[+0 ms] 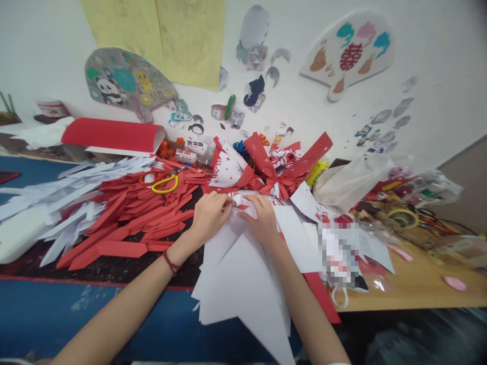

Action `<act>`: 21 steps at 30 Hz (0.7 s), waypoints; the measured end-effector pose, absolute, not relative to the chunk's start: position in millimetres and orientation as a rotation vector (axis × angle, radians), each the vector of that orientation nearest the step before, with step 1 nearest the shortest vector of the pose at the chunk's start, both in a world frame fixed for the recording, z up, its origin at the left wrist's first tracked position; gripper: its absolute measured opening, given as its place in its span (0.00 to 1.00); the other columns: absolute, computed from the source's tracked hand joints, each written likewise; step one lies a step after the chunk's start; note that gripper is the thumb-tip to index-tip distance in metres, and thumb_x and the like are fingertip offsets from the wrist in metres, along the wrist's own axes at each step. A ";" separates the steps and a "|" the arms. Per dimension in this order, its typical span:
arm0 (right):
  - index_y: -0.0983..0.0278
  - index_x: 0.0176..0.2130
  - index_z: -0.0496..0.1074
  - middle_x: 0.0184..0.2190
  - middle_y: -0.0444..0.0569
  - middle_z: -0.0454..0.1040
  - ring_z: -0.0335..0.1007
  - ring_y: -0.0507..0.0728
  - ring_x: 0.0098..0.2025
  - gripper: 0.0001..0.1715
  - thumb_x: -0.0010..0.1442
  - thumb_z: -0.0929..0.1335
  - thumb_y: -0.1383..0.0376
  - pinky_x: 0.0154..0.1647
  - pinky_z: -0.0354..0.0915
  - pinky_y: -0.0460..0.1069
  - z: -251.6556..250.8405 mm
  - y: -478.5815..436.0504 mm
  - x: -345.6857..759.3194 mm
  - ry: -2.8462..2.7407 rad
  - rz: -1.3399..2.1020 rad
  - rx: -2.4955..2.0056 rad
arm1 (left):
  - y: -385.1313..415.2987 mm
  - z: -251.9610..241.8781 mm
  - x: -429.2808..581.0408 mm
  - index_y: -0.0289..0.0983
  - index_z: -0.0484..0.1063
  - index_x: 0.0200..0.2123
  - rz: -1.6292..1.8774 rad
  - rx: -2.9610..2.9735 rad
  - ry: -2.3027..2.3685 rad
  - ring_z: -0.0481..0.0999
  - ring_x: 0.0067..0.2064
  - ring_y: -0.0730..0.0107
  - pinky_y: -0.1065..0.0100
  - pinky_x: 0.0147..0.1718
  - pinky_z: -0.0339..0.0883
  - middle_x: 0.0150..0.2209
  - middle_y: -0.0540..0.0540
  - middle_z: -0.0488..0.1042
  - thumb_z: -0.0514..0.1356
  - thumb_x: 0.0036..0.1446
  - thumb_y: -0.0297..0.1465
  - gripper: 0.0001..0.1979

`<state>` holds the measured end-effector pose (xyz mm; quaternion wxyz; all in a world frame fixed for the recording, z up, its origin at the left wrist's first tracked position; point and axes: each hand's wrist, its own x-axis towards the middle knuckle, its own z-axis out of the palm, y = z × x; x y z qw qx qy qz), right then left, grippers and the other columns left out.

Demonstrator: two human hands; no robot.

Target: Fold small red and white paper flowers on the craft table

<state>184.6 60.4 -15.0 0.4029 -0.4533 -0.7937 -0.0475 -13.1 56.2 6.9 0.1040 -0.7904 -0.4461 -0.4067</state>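
My left hand (212, 212) is closed, its fingertips pinching the left end of a small red-and-white folded paper piece (239, 202). From the other side, my right hand (262, 217) curls its thumb and fingers around the same piece. Part of it is hidden by the fingers. Beneath both hands lie large white paper sheets (239, 284), fanned out and overhanging the front edge. Just beyond the hands stands a red-and-white paper bouquet (281, 157) with a patterned paper wrap (230, 167) beside it.
Red paper strips (125, 218) and white strips (76, 192) are heaped at left, with yellow-handled scissors (165, 184) on top. A red paper roll (114, 134) lies behind. Plastic bags (342, 177), a tape roll (403, 218) and loose papers crowd the right side. Decorated fans (352, 50) hang on the wall.
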 end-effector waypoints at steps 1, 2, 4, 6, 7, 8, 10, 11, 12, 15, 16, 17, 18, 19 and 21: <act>0.60 0.52 0.70 0.47 0.53 0.75 0.68 0.61 0.49 0.21 0.62 0.68 0.55 0.50 0.63 0.56 -13.5 57.8 181.2 -2.015 -0.139 -1.095 | 55.8 5.8 -13.4 0.38 0.73 0.34 -1.202 -2.351 -1.310 0.70 0.33 0.69 0.66 0.33 0.59 0.30 0.49 0.74 0.59 0.60 0.28 0.03; 0.60 0.50 0.71 0.45 0.52 0.76 0.69 0.61 0.48 0.18 0.63 0.67 0.56 0.49 0.63 0.55 -12.5 55.4 177.6 -2.022 -0.158 -1.065 | 55.3 4.8 -13.4 0.37 0.73 0.34 -1.198 -2.370 -1.297 0.71 0.33 0.69 0.67 0.34 0.59 0.30 0.49 0.74 0.59 0.60 0.28 0.03; 0.61 0.47 0.73 0.41 0.51 0.77 0.69 0.60 0.45 0.15 0.64 0.67 0.57 0.46 0.62 0.54 -12.1 51.6 171.9 -2.036 -0.186 -1.044 | 54.4 3.2 -13.2 0.37 0.73 0.34 -1.180 -2.402 -1.262 0.71 0.34 0.68 0.67 0.34 0.60 0.30 0.49 0.74 0.58 0.60 0.28 0.04; 0.62 0.45 0.74 0.40 0.50 0.77 0.69 0.59 0.43 0.13 0.64 0.67 0.58 0.44 0.62 0.53 -13.0 49.5 169.6 -2.036 -0.196 -1.054 | 53.8 2.6 -13.2 0.37 0.73 0.34 -1.162 -2.439 -1.221 0.71 0.35 0.67 0.66 0.34 0.60 0.30 0.48 0.75 0.58 0.60 0.28 0.04; 0.61 0.45 0.74 0.40 0.50 0.77 0.68 0.59 0.43 0.12 0.65 0.66 0.59 0.44 0.62 0.53 -13.4 49.1 169.8 -2.032 -0.194 -1.060 | 53.6 2.7 -13.4 0.37 0.73 0.34 -1.157 -2.459 -1.203 0.71 0.35 0.67 0.66 0.34 0.60 0.30 0.48 0.75 0.59 0.60 0.28 0.04; 0.61 0.45 0.75 0.39 0.49 0.77 0.68 0.58 0.43 0.12 0.65 0.66 0.59 0.44 0.62 0.53 -13.7 49.0 170.7 -2.028 -0.185 -1.063 | 53.4 3.0 -13.8 0.37 0.73 0.34 -1.156 -2.477 -1.189 0.71 0.35 0.67 0.67 0.34 0.60 0.31 0.48 0.75 0.59 0.60 0.28 0.04; 0.59 0.44 0.76 0.39 0.48 0.77 0.68 0.58 0.43 0.11 0.64 0.67 0.60 0.45 0.62 0.53 -13.3 49.1 173.6 -2.011 -0.147 -1.051 | 52.9 4.0 -14.7 0.37 0.73 0.34 -1.161 -2.507 -1.170 0.71 0.34 0.68 0.67 0.33 0.60 0.30 0.49 0.75 0.59 0.61 0.28 0.04; 0.58 0.44 0.76 0.39 0.48 0.77 0.68 0.58 0.43 0.10 0.64 0.67 0.61 0.45 0.63 0.53 -12.8 49.3 175.1 -2.002 -0.118 -1.038 | 52.5 4.5 -15.2 0.37 0.73 0.34 -1.167 -2.516 -1.166 0.71 0.33 0.69 0.67 0.33 0.59 0.30 0.49 0.75 0.59 0.61 0.28 0.04; 0.58 0.44 0.77 0.39 0.48 0.77 0.68 0.58 0.43 0.10 0.64 0.67 0.61 0.45 0.63 0.53 -12.0 49.4 176.4 -1.991 -0.086 -1.022 | 52.1 4.8 -15.6 0.38 0.73 0.34 -1.172 -2.524 -1.161 0.71 0.33 0.69 0.68 0.33 0.59 0.29 0.50 0.74 0.58 0.61 0.28 0.04; 0.56 0.43 0.78 0.38 0.47 0.77 0.69 0.58 0.42 0.09 0.62 0.69 0.61 0.45 0.65 0.53 -9.7 49.7 178.5 -1.966 0.012 -0.962 | 50.8 5.0 -16.6 0.38 0.73 0.34 -1.185 -2.546 -1.146 0.71 0.33 0.69 0.68 0.33 0.60 0.30 0.49 0.74 0.58 0.61 0.28 0.04; 0.56 0.43 0.78 0.38 0.46 0.77 0.69 0.58 0.43 0.09 0.61 0.70 0.61 0.45 0.65 0.53 -9.2 49.8 178.8 -1.961 0.039 -0.945 | 50.4 4.8 -16.8 0.37 0.73 0.34 -1.190 -2.549 -1.144 0.71 0.33 0.69 0.68 0.34 0.60 0.30 0.49 0.75 0.58 0.61 0.28 0.04; 0.56 0.42 0.78 0.38 0.46 0.77 0.70 0.58 0.43 0.09 0.61 0.70 0.61 0.45 0.65 0.53 -8.9 49.9 178.9 -1.955 0.061 -0.931 | 50.2 4.5 -16.9 0.37 0.73 0.34 -1.195 -2.552 -1.142 0.71 0.34 0.69 0.68 0.34 0.60 0.30 0.49 0.75 0.58 0.61 0.28 0.04; 0.56 0.42 0.78 0.37 0.46 0.77 0.70 0.57 0.43 0.09 0.60 0.70 0.61 0.45 0.65 0.52 -8.9 50.1 179.0 -1.948 0.074 -0.922 | 50.1 4.2 -17.1 0.37 0.73 0.35 -1.199 -2.555 -1.139 0.71 0.34 0.69 0.68 0.34 0.60 0.30 0.49 0.75 0.58 0.61 0.28 0.04; 0.56 0.42 0.78 0.37 0.46 0.77 0.70 0.57 0.43 0.08 0.61 0.70 0.62 0.45 0.66 0.52 -9.1 50.4 179.2 -1.943 0.081 -0.919 | 50.2 3.8 -17.2 0.37 0.73 0.35 -1.203 -2.558 -1.136 0.71 0.34 0.69 0.68 0.34 0.60 0.31 0.49 0.75 0.58 0.61 0.28 0.04; 0.56 0.42 0.78 0.36 0.46 0.77 0.70 0.57 0.42 0.08 0.61 0.70 0.62 0.45 0.66 0.52 -9.9 50.9 179.5 -1.941 0.073 -0.920 | 50.7 3.2 -17.4 0.38 0.73 0.35 -1.206 -2.564 -1.127 0.72 0.34 0.69 0.68 0.34 0.61 0.31 0.49 0.76 0.58 0.61 0.28 0.04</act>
